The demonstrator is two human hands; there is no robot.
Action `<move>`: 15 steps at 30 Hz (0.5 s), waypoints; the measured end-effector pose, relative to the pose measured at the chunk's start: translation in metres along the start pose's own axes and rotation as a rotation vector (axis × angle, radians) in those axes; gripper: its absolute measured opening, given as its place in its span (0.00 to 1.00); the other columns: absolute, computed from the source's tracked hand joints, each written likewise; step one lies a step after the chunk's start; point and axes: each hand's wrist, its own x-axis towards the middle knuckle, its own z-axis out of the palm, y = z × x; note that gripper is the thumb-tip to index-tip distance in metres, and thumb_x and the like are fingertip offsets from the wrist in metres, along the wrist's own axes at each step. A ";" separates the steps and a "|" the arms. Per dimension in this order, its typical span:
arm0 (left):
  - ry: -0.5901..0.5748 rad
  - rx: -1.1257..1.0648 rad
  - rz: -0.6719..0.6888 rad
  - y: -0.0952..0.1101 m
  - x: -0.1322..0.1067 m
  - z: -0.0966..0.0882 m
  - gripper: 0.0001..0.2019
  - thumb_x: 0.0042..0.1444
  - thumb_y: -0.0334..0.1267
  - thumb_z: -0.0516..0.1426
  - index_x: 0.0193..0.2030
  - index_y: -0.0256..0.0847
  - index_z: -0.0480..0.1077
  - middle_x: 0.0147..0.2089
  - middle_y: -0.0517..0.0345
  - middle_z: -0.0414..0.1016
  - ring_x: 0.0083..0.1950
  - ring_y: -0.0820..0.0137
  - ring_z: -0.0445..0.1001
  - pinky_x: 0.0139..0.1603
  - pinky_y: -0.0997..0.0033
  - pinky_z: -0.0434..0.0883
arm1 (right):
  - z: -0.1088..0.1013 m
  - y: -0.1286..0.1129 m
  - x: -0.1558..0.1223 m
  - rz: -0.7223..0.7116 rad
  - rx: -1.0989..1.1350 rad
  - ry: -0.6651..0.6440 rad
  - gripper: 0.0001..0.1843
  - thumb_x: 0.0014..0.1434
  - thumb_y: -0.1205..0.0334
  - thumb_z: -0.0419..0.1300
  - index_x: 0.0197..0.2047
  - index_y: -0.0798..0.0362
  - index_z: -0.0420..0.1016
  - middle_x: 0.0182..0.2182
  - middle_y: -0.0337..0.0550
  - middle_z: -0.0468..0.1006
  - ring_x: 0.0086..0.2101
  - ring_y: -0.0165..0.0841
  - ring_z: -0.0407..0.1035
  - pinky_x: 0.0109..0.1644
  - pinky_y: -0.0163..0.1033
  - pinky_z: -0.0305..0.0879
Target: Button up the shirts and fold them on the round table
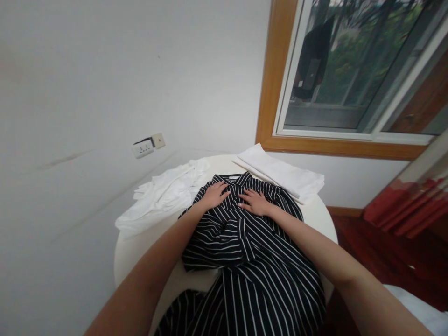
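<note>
A black shirt with white stripes (245,238) lies spread over a round white table (135,259), its collar at the far end and its lower part hanging toward me over the near edge. One sleeve is folded across the middle in wrinkles. My left hand (214,195) rests flat on the upper left of the shirt, just below the collar. On the upper right, my right hand (255,202) lies flat with its fingers spread. Both palms press on the cloth and neither grips it.
Crumpled white cloth (164,193) lies on the table's left side. Folded white cloth (283,170) sits at the back right. Behind the table are a wall with a power socket (143,148) and a wood-framed window (336,145). A red and white curtain (416,205) hangs at right.
</note>
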 end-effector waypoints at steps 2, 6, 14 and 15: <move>0.071 -0.070 0.068 0.002 -0.002 -0.016 0.22 0.63 0.47 0.46 0.58 0.40 0.67 0.62 0.49 0.67 0.64 0.64 0.63 0.64 0.60 0.57 | 0.007 -0.001 -0.004 -0.008 -0.013 0.018 0.32 0.64 0.38 0.42 0.66 0.42 0.57 0.67 0.46 0.52 0.66 0.47 0.43 0.64 0.66 0.37; -0.065 -0.228 0.214 0.018 -0.027 -0.054 0.17 0.63 0.47 0.48 0.46 0.43 0.74 0.47 0.56 0.77 0.49 0.68 0.73 0.55 0.67 0.65 | 0.012 0.004 0.000 -0.040 -0.042 0.055 0.30 0.66 0.41 0.42 0.66 0.42 0.58 0.67 0.46 0.53 0.66 0.44 0.43 0.65 0.64 0.37; -0.292 -0.107 0.364 0.034 -0.086 -0.064 0.25 0.53 0.47 0.60 0.57 0.43 0.67 0.54 0.49 0.71 0.56 0.62 0.67 0.59 0.63 0.61 | -0.004 0.006 0.009 -0.034 -0.020 0.016 0.29 0.64 0.44 0.49 0.65 0.45 0.59 0.66 0.50 0.55 0.66 0.46 0.44 0.64 0.65 0.39; -0.262 -0.078 0.348 0.032 -0.088 -0.063 0.26 0.52 0.47 0.60 0.58 0.43 0.66 0.54 0.49 0.70 0.56 0.61 0.66 0.59 0.62 0.61 | -0.008 0.002 0.008 -0.034 -0.030 0.033 0.29 0.64 0.46 0.51 0.65 0.46 0.59 0.66 0.50 0.55 0.66 0.46 0.43 0.64 0.65 0.38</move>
